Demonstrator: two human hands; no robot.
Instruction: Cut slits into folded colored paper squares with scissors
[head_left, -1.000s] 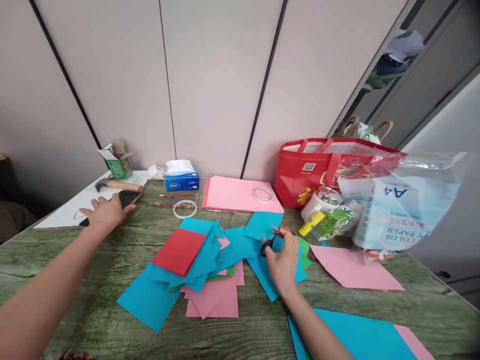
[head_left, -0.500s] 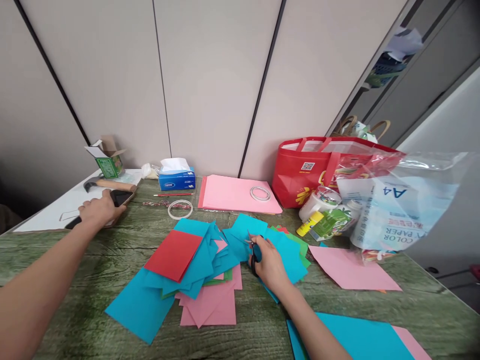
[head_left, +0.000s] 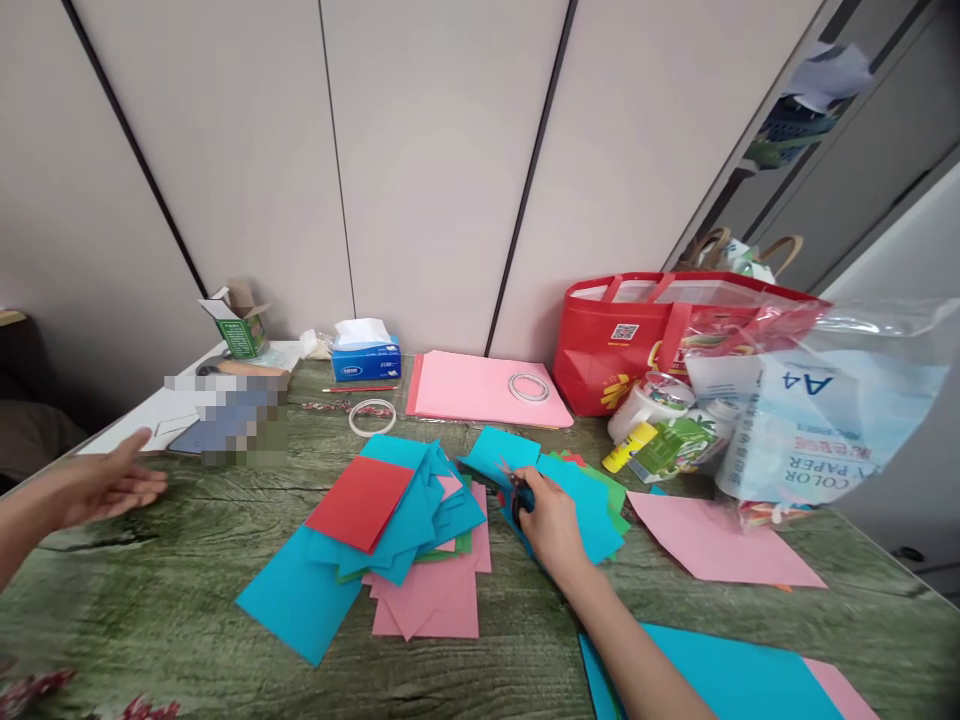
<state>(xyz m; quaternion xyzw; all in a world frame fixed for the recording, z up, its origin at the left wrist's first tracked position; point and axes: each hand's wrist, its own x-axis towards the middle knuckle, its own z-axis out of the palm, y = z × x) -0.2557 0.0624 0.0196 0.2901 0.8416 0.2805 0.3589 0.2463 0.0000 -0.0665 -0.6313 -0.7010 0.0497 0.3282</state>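
My right hand is closed around a pair of scissors, its blades pointing up and left over a pile of blue paper squares. My left hand is at the far left above the green table, fingers stretched out and holding nothing. To the right of it lies a phone-like object, blurred into blocks. Between my hands is another pile of blue and pink paper, with a red square on top.
A blue tissue box, white ring and pink sheets stand along the back. A red bag, yellow glue stick and plastic paper packet are at right. Blue sheets lie at front right.
My left hand has let go of the phone and moved left and down, fingers now spread. My right hand keeps the scissors over the paper. The view has shifted slightly.
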